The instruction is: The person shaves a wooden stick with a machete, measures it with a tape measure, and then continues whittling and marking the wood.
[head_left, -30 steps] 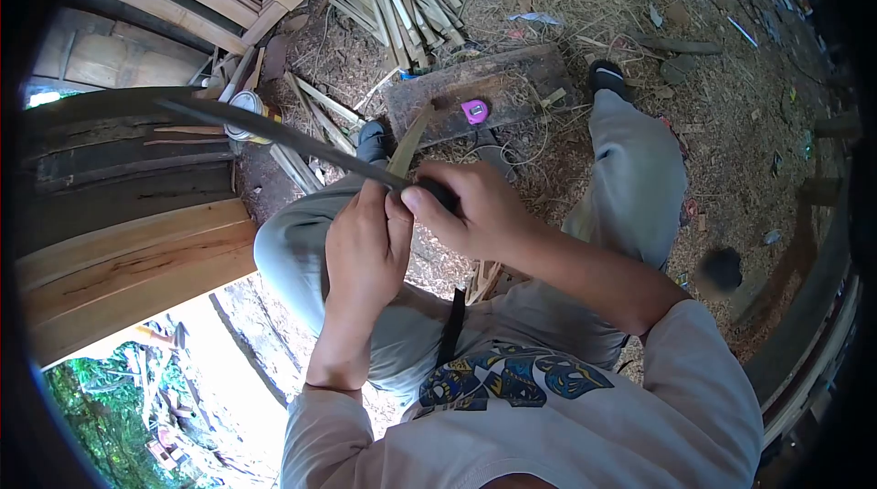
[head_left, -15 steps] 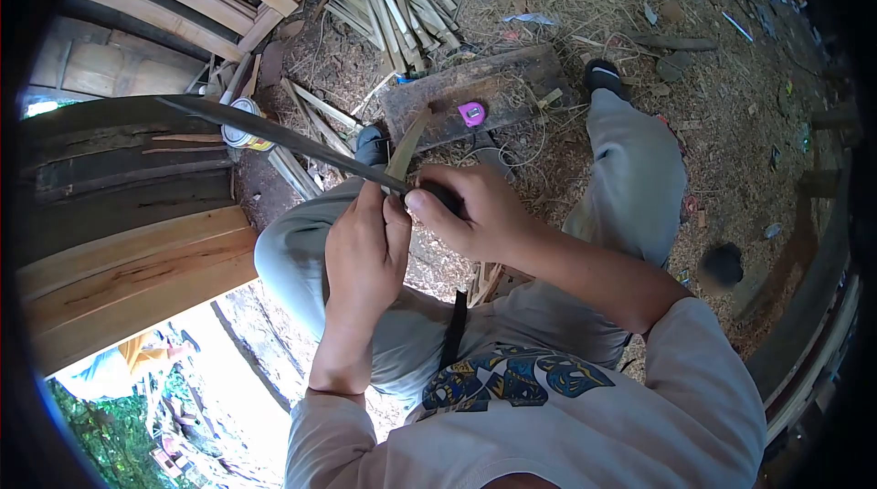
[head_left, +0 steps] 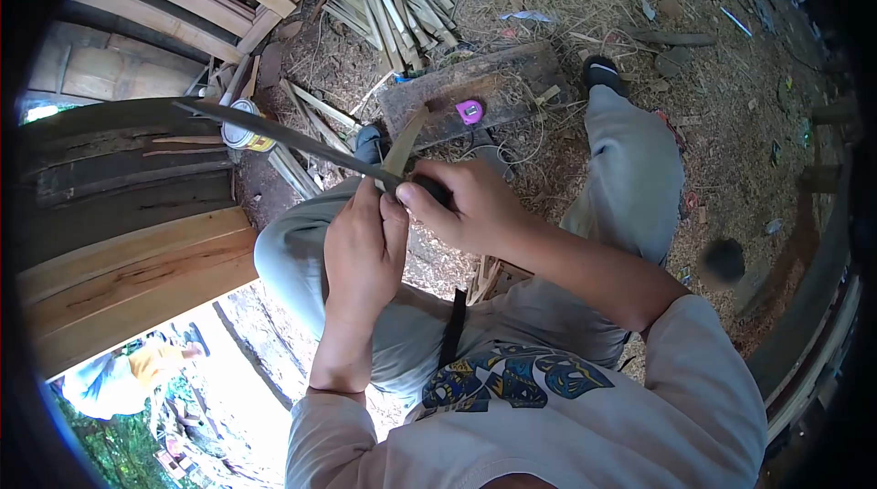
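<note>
Now the right hand (head_left: 468, 201) is gripping the knife (head_left: 283, 136), the left hand (head_left: 364, 247) is pinching a wooden strip (head_left: 403, 147), and another person (head_left: 137, 372) is showing more fully.

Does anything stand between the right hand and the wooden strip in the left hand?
Nothing visible blocks the way: the right hand holds a knife whose blade lies across the wooden strip, close to the left hand.
</note>
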A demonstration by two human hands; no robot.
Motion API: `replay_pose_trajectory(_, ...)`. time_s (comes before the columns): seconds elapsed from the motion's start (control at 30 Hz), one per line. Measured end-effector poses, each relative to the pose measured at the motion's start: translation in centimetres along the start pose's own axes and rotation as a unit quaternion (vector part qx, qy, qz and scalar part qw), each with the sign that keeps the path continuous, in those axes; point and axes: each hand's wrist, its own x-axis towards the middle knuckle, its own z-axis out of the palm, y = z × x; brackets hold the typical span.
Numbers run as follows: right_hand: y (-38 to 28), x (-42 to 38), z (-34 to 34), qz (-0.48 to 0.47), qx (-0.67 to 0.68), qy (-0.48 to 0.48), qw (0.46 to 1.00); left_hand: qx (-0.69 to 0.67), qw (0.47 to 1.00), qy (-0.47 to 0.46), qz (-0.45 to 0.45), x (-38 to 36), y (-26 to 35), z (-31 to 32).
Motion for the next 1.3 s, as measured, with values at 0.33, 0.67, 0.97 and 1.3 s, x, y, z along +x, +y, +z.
replay_pose_trajectory(0.33, 0.7, 0.2, 0.0, 0.058, 0.031, -0.043, 0.997, 0.019, 0.999, -0.004, -0.025, 0.1, 0.4, -0.6)
replay_pose_trajectory(0.67, 2.1, 0.3, 0.9, 0.079, 0.029, -0.059, 0.995, 0.030, 0.999, -0.006, -0.039, -0.1, 0.0, -0.9)
replay_pose_trajectory(0.97, 3.4, -0.1, 2.1, 0.060, 0.027, -0.058, 0.996, 0.033, 0.999, 0.022, -0.028, -0.6, -0.9, -1.4)
replay_pose_trajectory(1.3, 6.2, 1.1, 3.5, 0.118, -0.068, -0.077, 0.988, 0.076, 0.992, 0.089, -0.046, -1.2, -1.9, -2.1)
